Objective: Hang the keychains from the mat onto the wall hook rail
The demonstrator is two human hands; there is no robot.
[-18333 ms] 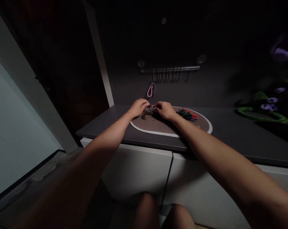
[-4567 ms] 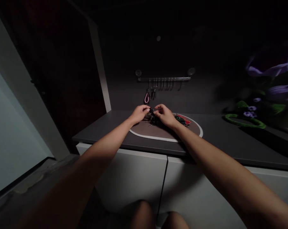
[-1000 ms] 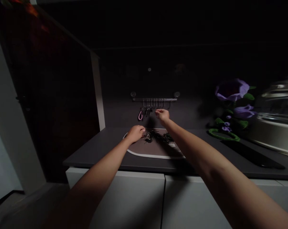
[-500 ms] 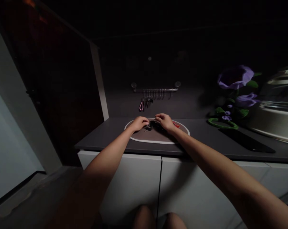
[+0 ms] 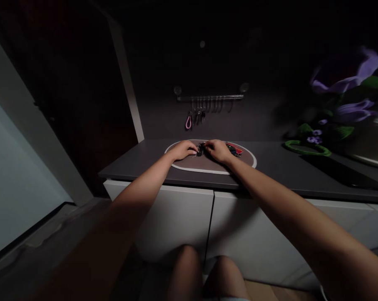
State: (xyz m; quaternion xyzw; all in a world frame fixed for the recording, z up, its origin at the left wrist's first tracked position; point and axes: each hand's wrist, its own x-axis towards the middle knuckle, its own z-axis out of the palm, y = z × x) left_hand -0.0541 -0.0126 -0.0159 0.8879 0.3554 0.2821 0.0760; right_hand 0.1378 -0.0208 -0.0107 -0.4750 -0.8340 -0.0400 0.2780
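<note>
On an oval brown mat (image 5: 204, 165) with a white rim lies a small dark pile of keys (image 5: 199, 152). My left hand (image 5: 183, 149) rests at the pile's left side, thumb and fingertips closed on the keys. From the right, my right hand (image 5: 218, 151) has its fingers curled down at the pile's far edge; what they pinch is dark and hard to make out. Above, a clear rail (image 5: 210, 98) with several hooks is fixed to the wall. A pink loop keyring (image 5: 188, 121) hangs at its left end, with other keys (image 5: 199, 116) beside it.
A red packet (image 5: 238, 149) and a dark green round object (image 5: 231, 149) lie on the mat behind my right hand. Purple flowers with a green ring base (image 5: 308, 148) stand on the grey counter (image 5: 270, 167) at right, near a flat black object (image 5: 343, 172) and a beige appliance (image 5: 369, 144).
My right hand was up by the rail one second ago and has come down to the pile. Another key now hangs on the hooks compared with 4.6 seconds ago. The view has tilted down.
</note>
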